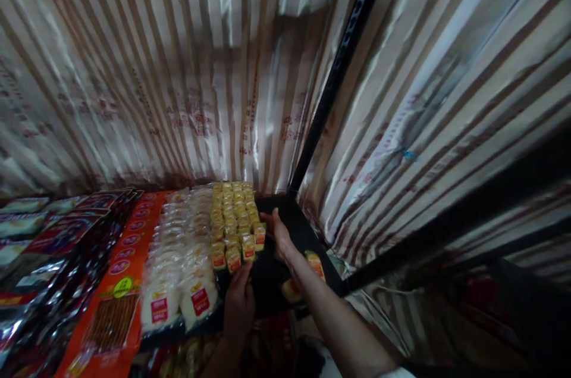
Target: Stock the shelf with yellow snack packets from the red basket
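Observation:
Rows of small yellow snack packets (232, 211) with red-orange labels stand packed together on the black shelf (270, 277). My right hand (279, 232) lies along their right side, thumb raised and fingers stretched toward the packets. My left hand (239, 300) is at the front of the rows, its fingertips at or very near the front packets, fingers extended; neither hand is seen gripping a packet. Two loose yellow packets, one lying flat (291, 290) and another (316, 265) partly behind my right forearm, rest on the shelf to the right.
Left of the yellow packets are two rows of clear bags of pale round snacks (196, 297), an orange packet (111, 318) and dark shiny bags (57, 247). A black upright post (328, 98) stands at the back corner. Striped plastic sheeting (178, 68) covers the walls. More goods show below the shelf.

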